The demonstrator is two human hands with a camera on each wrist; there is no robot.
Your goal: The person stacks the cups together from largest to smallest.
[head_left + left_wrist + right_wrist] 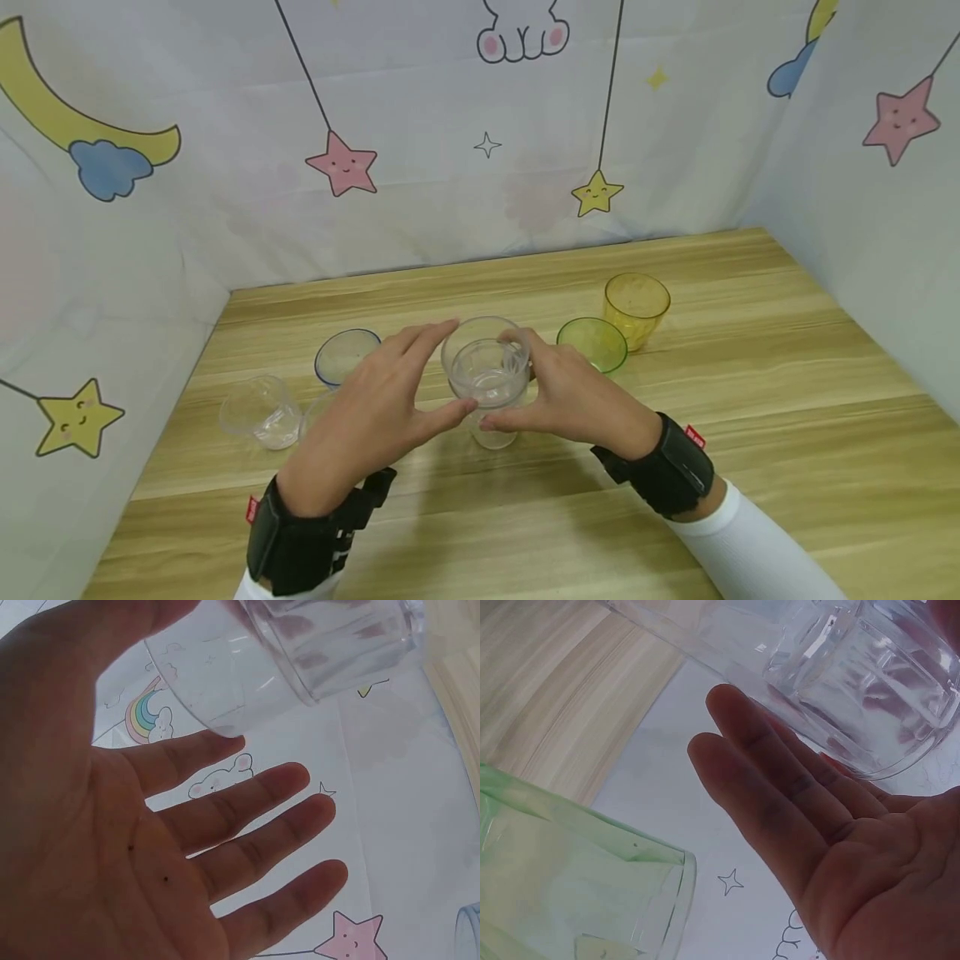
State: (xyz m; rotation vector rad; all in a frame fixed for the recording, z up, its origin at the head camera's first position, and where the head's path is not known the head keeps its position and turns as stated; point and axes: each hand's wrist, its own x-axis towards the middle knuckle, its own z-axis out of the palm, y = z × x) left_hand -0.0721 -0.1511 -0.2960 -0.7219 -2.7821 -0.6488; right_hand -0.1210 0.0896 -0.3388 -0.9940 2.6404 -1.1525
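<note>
Fingers [240, 817] fan out on the left hand [371, 408], straight and spaced apart, forefinger and thumb right at the rim of a clear cup [487, 375]; how hard they press, can't tell. And look at the right hand [581, 396]: thumb and forefinger clamped around that same clear cup, thumb low on the near side, outer fingers stretched alongside the wall. So the clear cup sits between the two hands, mouth upward, a second ring showing inside it. One cup nested in another? Can't tell.

Just beyond the clear cup, to its right, there's a green cup [592, 346], with a yellow cup [637, 308] close behind. Swing to the clear cup's left, past the knuckles, and it's a blue-rimmed cup [347, 357]; farther left and nearer, a second transparent cup [277, 425]. Below the clear cup, wood-grained table [750, 400]; beyond it, white cloth [435, 83] showing a pink star [342, 165] and a yellow star [597, 195].
</note>
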